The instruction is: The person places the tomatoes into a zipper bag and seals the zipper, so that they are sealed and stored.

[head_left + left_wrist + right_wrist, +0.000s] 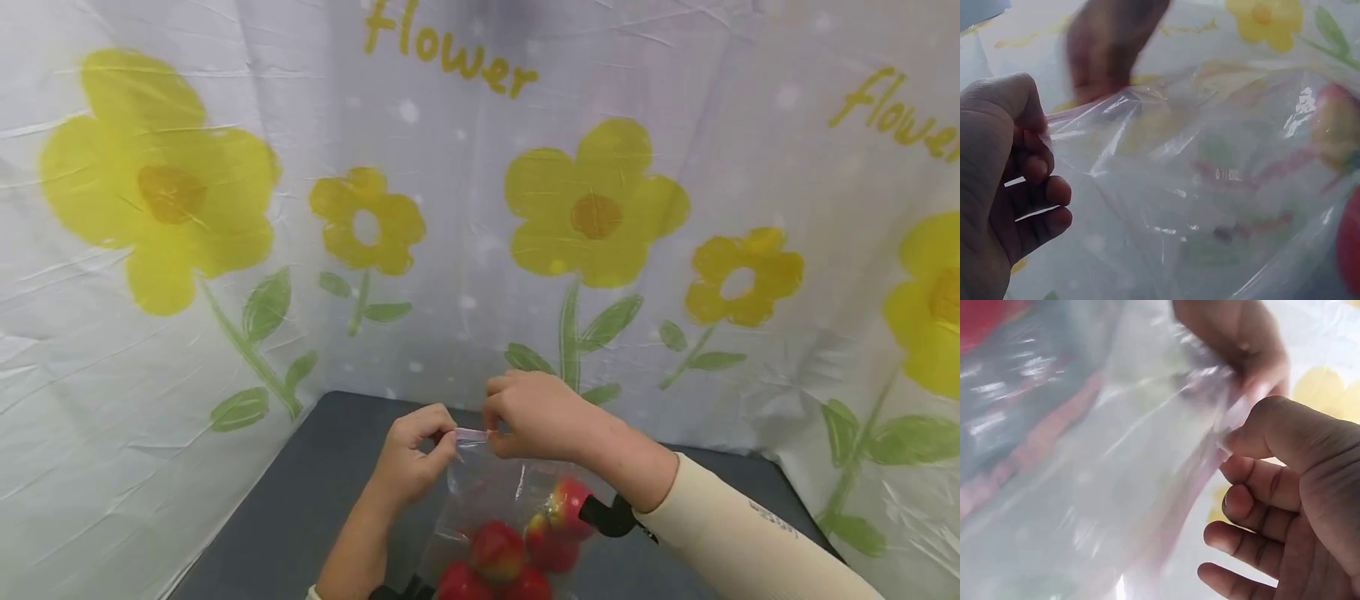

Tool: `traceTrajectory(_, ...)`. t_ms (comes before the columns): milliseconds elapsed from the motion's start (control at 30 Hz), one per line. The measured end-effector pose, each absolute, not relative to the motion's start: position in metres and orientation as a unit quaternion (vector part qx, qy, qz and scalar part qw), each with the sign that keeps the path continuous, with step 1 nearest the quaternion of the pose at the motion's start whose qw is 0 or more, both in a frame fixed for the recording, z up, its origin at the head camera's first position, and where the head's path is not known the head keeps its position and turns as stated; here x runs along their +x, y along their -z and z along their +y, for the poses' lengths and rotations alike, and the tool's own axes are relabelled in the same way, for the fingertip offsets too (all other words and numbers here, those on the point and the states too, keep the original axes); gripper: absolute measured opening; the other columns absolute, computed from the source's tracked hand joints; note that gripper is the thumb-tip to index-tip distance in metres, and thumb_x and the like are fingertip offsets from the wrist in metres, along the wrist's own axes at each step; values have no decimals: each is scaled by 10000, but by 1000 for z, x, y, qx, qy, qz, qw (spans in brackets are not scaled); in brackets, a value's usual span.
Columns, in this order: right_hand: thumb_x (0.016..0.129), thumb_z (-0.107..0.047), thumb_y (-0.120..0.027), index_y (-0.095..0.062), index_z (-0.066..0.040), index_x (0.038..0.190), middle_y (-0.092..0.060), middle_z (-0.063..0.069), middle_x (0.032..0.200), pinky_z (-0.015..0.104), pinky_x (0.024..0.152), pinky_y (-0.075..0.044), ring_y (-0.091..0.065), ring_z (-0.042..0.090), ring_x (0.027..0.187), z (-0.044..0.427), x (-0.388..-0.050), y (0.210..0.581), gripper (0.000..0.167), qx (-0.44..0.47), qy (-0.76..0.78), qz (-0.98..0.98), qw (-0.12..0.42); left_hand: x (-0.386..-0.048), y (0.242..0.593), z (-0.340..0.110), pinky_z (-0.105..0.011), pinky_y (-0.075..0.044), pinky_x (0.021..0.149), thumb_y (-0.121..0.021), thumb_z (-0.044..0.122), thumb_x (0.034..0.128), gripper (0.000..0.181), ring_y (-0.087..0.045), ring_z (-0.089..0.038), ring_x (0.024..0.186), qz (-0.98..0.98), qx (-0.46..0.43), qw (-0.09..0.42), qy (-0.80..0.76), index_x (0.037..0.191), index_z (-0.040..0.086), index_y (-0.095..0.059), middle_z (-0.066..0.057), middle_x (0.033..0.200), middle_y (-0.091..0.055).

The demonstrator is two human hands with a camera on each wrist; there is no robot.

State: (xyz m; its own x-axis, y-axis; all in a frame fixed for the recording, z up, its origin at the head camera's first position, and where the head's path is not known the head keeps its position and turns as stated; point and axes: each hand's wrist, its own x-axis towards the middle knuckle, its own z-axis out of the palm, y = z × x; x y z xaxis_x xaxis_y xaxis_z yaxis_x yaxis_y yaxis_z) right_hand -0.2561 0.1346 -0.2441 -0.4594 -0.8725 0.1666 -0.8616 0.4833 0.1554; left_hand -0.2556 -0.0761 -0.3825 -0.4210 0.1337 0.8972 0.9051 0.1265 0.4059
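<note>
A clear plastic zip bag (pixel 468 487) with a pinkish strip (pixel 471 434) along its top edge hangs upright between both hands. Several red-and-yellow apples (pixel 497 548) sit low inside it. My left hand (pixel 412 454) pinches the top edge between thumb and index finger, at the left. Close beside it, my right hand (pixel 536 417) pinches the same strip. In the right wrist view, a small white bit (pixel 1225 449) shows at the right thumb; what it is I cannot tell. The left wrist view shows the right hand blurred behind the film.
A dark grey table (pixel 300 500) lies under the bag. White cloth (pixel 465 333) printed with yellow flowers stands around the back and sides. Black straps (pixel 611 515) circle the wrists, beside cream sleeves (pixel 735 525).
</note>
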Motion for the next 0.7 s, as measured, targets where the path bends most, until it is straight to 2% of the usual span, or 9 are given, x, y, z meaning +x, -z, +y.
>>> traceTrajectory(133, 844, -160, -750, -738, -204, 812, -544, -107, 821, 270, 621, -469, -527, 90, 741, 182, -266, 247, 56, 481, 40, -868, 115, -257, 385, -94, -248, -413, 569, -590, -114, 835, 280, -448, -104, 615, -661, -343, 392, 541, 751, 152, -618, 23, 695, -492)
traceTrajectory(267, 838, -104, -743, -708, -237, 795, -527, -127, 823, 292, 631, -469, -522, 86, 744, 233, -269, 246, 144, 433, 15, -898, 80, -259, 389, -116, -254, -372, 569, -579, -149, 819, 310, -407, -90, 610, -665, -302, 402, 551, 729, 147, -603, 40, 683, -454)
traceTrajectory(367, 839, -80, -722, -693, -261, 802, -519, -143, 830, 300, 655, -471, -517, 71, 757, 253, -266, 246, 186, 413, -10, -909, 58, -260, 389, -121, -255, -391, 567, -578, -170, 810, 294, -423, -102, 601, -680, -291, 399, 541, 721, 109, -601, 19, 673, -467)
traceTrajectory(467, 844, -112, -692, -676, -271, 809, -516, -148, 827, 294, 655, -456, -495, 53, 744, 251, -256, 246, 163, 402, -40, -914, 39, -258, 389, -120, -230, -431, 594, -616, -134, 863, 237, -481, -113, 629, -700, -234, 404, 541, 756, 71, -666, -25, 708, -548)
traceTrajectory(567, 859, -148, -665, -647, -269, 813, -510, -140, 810, 291, 662, -436, -472, 53, 730, 234, -239, 249, 131, 394, -99, -914, 11, -264, 382, -126, -195, -453, 646, -643, 11, 956, 149, -531, -109, 703, -720, -138, 393, 554, 857, 63, -742, -37, 812, -619)
traceTrajectory(633, 887, -151, -652, -646, -254, 835, -529, -123, 811, 295, 669, -447, -489, 66, 731, 218, -227, 253, 116, 397, -158, -904, -17, -276, 369, -131, -222, -462, 659, -616, 124, 1007, 158, -551, -122, 752, -742, -99, 362, 555, 959, 62, -753, -43, 908, -643)
traceTrajectory(700, 907, -132, -637, -644, -231, 849, -553, -104, 807, 290, 669, -459, -506, 74, 723, 197, -218, 260, 115, 398, -222, -889, -49, -299, 354, -137, -286, -478, 678, -573, 198, 1038, 217, -565, -171, 799, -774, -101, 321, 537, 1030, 49, -732, -78, 992, -644)
